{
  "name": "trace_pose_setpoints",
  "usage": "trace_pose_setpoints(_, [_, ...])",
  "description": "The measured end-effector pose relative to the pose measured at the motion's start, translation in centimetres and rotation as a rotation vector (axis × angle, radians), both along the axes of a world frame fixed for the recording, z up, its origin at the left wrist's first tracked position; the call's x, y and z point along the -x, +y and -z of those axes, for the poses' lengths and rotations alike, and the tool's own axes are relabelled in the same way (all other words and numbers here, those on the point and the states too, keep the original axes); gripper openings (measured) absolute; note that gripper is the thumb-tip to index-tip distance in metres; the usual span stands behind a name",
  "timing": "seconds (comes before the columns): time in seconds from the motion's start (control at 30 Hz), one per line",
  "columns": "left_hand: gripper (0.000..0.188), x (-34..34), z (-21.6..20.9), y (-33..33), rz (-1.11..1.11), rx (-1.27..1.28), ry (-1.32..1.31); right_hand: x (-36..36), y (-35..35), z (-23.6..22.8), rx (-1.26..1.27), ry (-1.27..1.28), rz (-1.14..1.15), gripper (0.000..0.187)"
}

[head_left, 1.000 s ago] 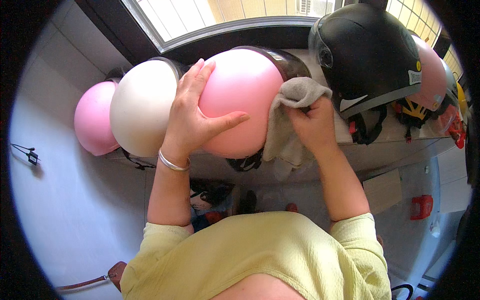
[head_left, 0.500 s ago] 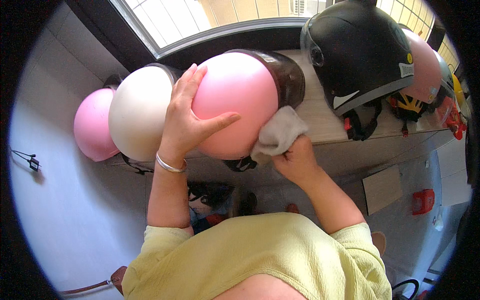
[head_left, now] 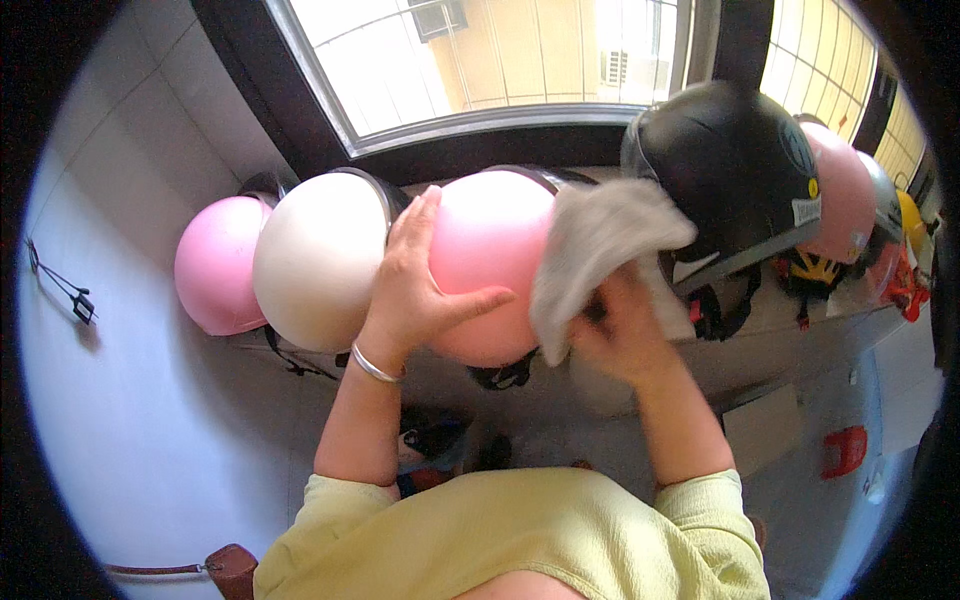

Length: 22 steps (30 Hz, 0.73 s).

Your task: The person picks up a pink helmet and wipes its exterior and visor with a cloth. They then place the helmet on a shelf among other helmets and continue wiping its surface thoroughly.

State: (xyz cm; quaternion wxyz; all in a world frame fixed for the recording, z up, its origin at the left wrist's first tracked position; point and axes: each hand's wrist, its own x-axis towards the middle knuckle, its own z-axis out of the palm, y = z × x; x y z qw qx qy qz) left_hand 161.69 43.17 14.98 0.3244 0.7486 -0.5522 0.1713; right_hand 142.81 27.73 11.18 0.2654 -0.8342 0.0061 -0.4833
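A pink helmet (head_left: 490,240) rests on the ledge in front of me, its dark visor turned toward the window and partly covered. My left hand (head_left: 420,283) lies on its left side with the fingers spread and the thumb stretched out. At the helmet's right side, my right hand (head_left: 625,325) grips a grey cloth (head_left: 590,245), which is spread and blurred by motion. The cloth hides the helmet's right edge. Close by on the left of the pink helmet stands a white helmet (head_left: 315,260).
Another pink helmet (head_left: 222,265) is at the far left. To the right sit a black helmet (head_left: 735,180), a further pink helmet (head_left: 843,190) and other headgear. A barred window (head_left: 530,55) is behind the ledge. A cable with a plug (head_left: 80,303) hangs on the left wall.
The cloth has lifted and opened out, rising with my right hand at the pink helmet's right side. My left hand stays on the helmet. The whole view has shifted.
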Motion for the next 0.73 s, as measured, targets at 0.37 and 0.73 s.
trace_pose_setpoints(0.37, [0.115,0.8,-0.9,-1.2,-0.015,0.001,-0.029,-13.8,-5.2,-10.0,0.129,0.815,-0.129,0.043])
trace_pose_setpoints(0.73, [0.131,0.7,-1.1,-0.5,-0.009,-0.036,0.048,-2.4,-0.5,-4.2,0.316,0.206,-0.050,0.030])
